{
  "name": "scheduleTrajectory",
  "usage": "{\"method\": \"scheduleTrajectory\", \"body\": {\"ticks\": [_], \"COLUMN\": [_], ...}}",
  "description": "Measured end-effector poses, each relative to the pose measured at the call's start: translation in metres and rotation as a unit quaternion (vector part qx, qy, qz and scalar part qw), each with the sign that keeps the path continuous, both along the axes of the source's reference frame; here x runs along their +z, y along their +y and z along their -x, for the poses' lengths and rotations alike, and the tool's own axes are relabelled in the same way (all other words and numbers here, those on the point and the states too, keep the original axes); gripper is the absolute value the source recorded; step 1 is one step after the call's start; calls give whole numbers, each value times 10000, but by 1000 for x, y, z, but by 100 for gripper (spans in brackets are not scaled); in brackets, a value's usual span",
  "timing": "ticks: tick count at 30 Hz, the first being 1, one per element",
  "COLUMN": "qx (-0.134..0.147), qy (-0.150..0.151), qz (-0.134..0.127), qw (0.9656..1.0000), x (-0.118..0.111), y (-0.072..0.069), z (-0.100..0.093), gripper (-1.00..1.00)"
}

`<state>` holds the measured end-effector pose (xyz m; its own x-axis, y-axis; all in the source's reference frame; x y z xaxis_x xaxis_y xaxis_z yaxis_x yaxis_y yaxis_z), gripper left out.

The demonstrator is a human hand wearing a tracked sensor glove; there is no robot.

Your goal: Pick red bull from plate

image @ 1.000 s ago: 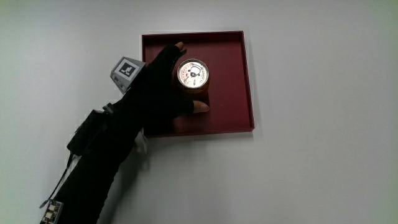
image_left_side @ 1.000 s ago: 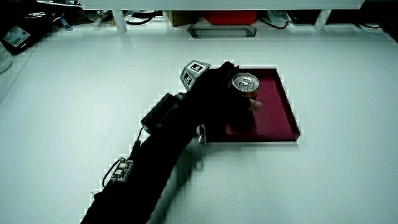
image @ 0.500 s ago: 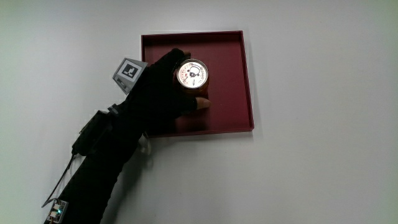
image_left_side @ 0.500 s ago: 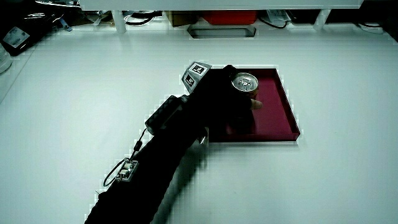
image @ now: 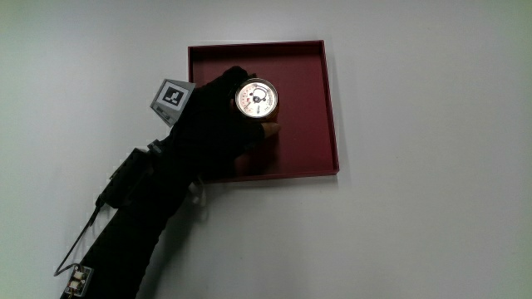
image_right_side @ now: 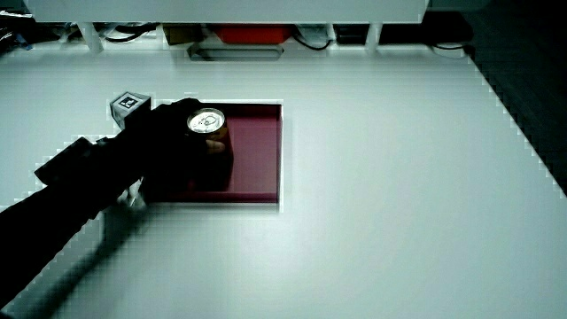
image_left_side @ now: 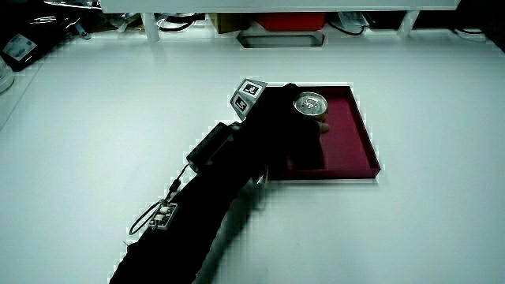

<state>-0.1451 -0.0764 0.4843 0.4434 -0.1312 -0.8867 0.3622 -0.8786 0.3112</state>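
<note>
White worktop (image: 432, 208) w/ dark red square plate (image: 312, 100) on it; can (image: 256, 98) upright inside plate, approx. mid-tray. Hands (image: 218, 124) wrapped round can from the side, fingers curled on its body, thumb tip showing on the side nearer the person, so grasp step looks made, lift not yet done. Next, prob.: firm grip, straight up, clear of plate rim w/o tilting.

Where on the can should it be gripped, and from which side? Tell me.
Grip the round side wall of the can, just below its top, coming from the tray's open middle. It stands upright with a small flat lid, so fingers wrap the wall, as the hand does now.
</note>
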Motion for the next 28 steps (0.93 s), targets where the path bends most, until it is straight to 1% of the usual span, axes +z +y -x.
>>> {"method": "scheduleTrajectory", "body": {"ticks": [1, 2, 4, 5, 6, 7, 8, 9, 10, 11, 13, 14, 15, 16, 18, 19, 20, 22, 24, 25, 28], "qx": [-43, -55, -113, -156, -179, -217, -251, -273, -285, -318, -342, -312, -303, -292, -376, -412, -462, -503, -639, -673, -906], "qy": [13, -83, 14, -56, -16, 0, -97, -53, -11, 82, 34, 84, 135, 132, 189, 365, 510, 410, 582, 601, 944], "qz": [2, 11, -105, -127, -167, -164, -178, -122, -243, -248, -251, -391, -463, -483, -432, -495, -496, -633, -675, -729, -787], "qw": [10000, 9999, 9999, 9998, 9997, 9996, 9995, 9995, 9993, 9992, 9991, 9987, 9984, 9983, 9982, 9973, 9964, 9959, 9940, 9932, 9883], "x": [-1, -2, -2, -2, -3, -2, -4, -6, -5, -8, -17, -23, -28, -33, -42, -44, -49, -55, -63, -66, -75], "y": [0, 1, 2, 3, 4, 4, 4, 5, 5, 5, 5, 5, 5, 6, 8, 8, 10, 11, 14, 14, 15], "z": [0, 0, 0, 1, 1, 2, 3, 4, 6, 7, 9, 10, 10, 12, 16, 19, 22, 29, 35, 39, 51], "gripper": [81, 85, 92, 96, 100, 100, 100, 100, 100, 100, 100, 100, 100, 100, 100, 100, 100, 100, 100, 100, 100]}}
